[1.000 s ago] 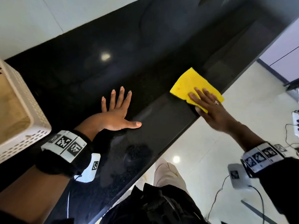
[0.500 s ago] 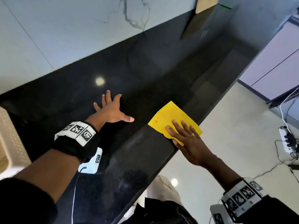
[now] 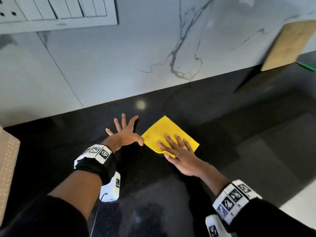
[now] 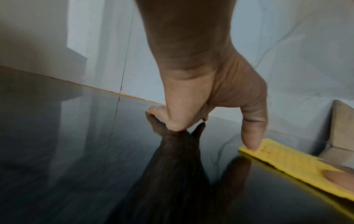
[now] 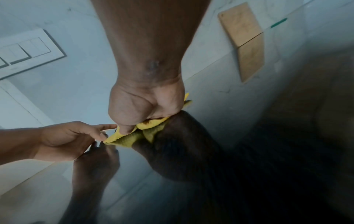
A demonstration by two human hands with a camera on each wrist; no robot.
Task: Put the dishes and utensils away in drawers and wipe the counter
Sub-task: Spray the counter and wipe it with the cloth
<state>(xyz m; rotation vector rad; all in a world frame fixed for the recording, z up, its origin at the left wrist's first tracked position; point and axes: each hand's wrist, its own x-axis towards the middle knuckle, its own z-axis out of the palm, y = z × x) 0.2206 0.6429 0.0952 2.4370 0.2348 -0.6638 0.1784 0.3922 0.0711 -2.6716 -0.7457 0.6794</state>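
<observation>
A yellow cloth [image 3: 159, 132] lies flat on the black counter [image 3: 213, 127], near the middle. My right hand [image 3: 177, 147] presses on it with straight fingers spread over its near half. My left hand [image 3: 124, 132] rests flat on the counter just left of the cloth, fingers splayed. Its thumb tip touches the cloth's left corner [image 4: 254, 149]. In the right wrist view the cloth [image 5: 130, 136] bunches a little under my right palm, and my left hand [image 5: 80, 136] reaches in from the left.
A wooden cutting board [image 3: 289, 45] leans against the marble wall at the far right, a green item [image 3: 306, 66] beside it. A switch panel [image 3: 56, 12] is on the wall, top left. A white perforated basket [image 3: 8, 166] stands at the left edge.
My right hand has slid the cloth left and away from the counter's front edge, up to my left hand. My view has tilted up toward the wall.
</observation>
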